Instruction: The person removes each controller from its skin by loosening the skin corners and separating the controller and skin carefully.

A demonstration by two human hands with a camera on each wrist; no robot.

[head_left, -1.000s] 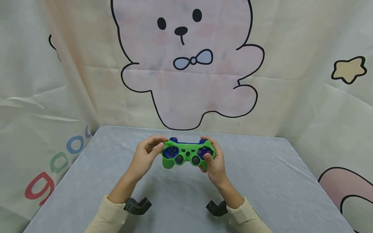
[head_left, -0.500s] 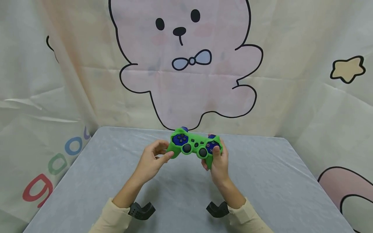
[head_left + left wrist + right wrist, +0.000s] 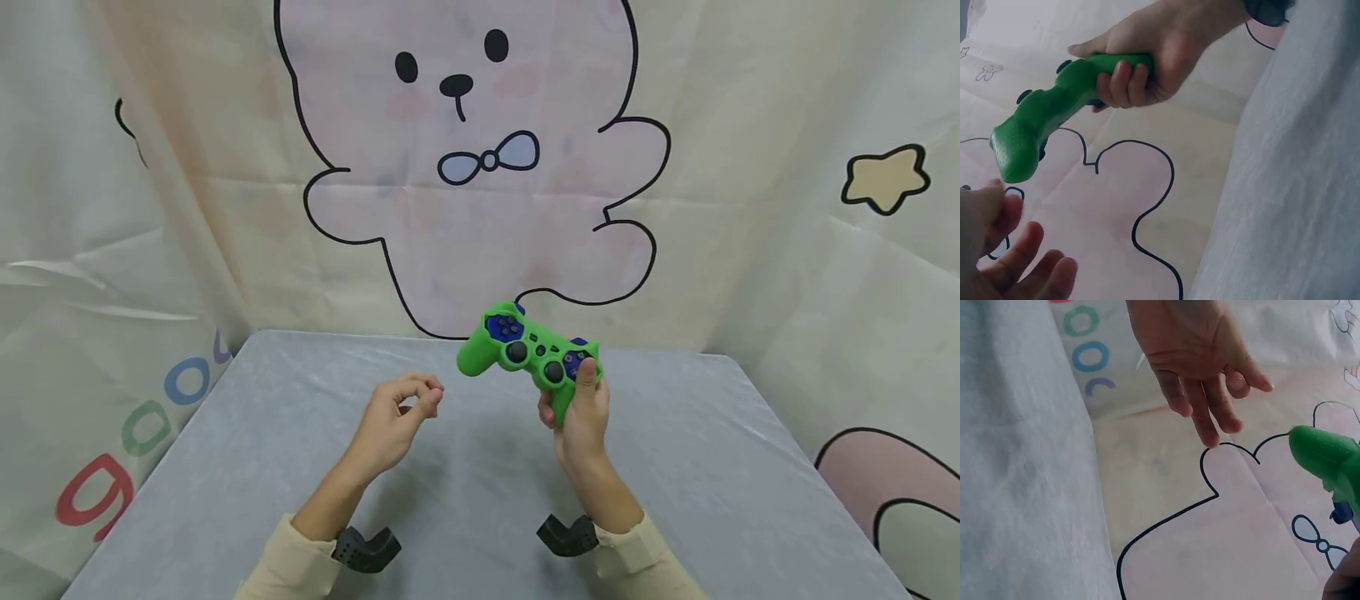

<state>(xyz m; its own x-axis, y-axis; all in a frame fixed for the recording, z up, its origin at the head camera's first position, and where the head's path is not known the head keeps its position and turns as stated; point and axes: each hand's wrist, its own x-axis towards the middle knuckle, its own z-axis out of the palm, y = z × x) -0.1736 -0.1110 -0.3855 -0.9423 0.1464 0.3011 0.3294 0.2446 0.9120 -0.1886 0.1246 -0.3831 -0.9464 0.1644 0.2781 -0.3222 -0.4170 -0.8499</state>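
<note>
Backdrop [image 3: 750, 92]: pale cloth, spanning 9 o'clock through 12 to 3 o'clock in the head view.
Table [image 3: 697, 467]: grey-blue top, at 6 o'clock.
Bear drawing [image 3: 480, 233]: pinkish, black outline, at 12 o'clock on the cloth.
Sleeves [image 3: 288, 554]: cream, one at 7 o'clock, one at 5.
Controller [image 3: 531, 343]: green with blue parts, held above the table, just off centre toward 4 o'clock; tilted, its free handle pointing to about 8 o'clock.
Right hand [image 3: 585, 417]: grasping the controller's handle at 5 o'clock, fingers curled round it, thumb over the front.
Left hand [image 3: 393, 421]: released, fingers loosely bent, at 8 o'clock from the controller, near but apart.
Wrist devices [image 3: 367, 550]: black, one inside each wrist.
Thumbsticks [image 3: 516, 352]: two, dark, round.
</note>
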